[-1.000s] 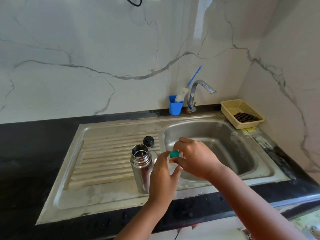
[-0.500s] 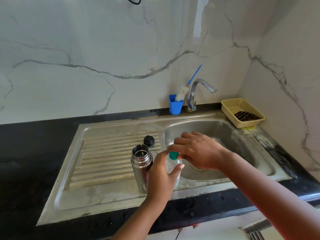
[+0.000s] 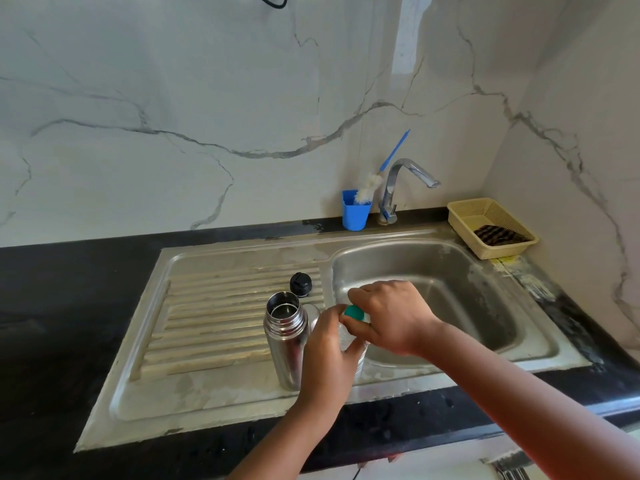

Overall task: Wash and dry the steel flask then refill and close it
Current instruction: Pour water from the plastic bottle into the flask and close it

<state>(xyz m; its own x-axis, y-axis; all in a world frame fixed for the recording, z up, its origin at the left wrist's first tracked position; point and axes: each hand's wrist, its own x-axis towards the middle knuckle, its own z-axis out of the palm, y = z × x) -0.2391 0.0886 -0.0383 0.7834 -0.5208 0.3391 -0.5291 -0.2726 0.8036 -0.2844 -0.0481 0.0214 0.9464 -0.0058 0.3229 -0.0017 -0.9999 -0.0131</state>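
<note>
The biggest thing before me was the steel sink (image 3: 540,344), its dull ribbed drainboard lying out past my left hand and its smooth rounded basin under and beyond my right hand. It sat in the dark, speckled bench (image 3: 52,341), which ran on to the left of both hands.

Just left of my left hand (image 3: 323,355) stood the steel flask (image 3: 285,341), upright on the drainboard: a tall shiny cylinder with a stepped, ringed neck, its mouth open. I judged the washing finished and the refill in hand. Its black cap (image 3: 300,284) lay a little beyond it, small, round and matte.

My left hand was wrapped round a clear plastic bottle (image 3: 346,336), thin-walled and mostly hidden by my fingers. My right hand (image 3: 391,317) curled over the top, finger and thumb pinching the small green cap (image 3: 354,311). Over the last second that hand had shifted its hold on the cap, the fingers rolling round, while the bottle stayed where it was. I took that for unscrewing, so pouring into the flask looked close. I could not tell whether the cap was already loose.

Far beyond my right hand stood the curved chrome tap (image 3: 398,188), a blue plastic cup (image 3: 355,211) with a bristly brush, and a woven-look cream basket (image 3: 464,216).
</note>
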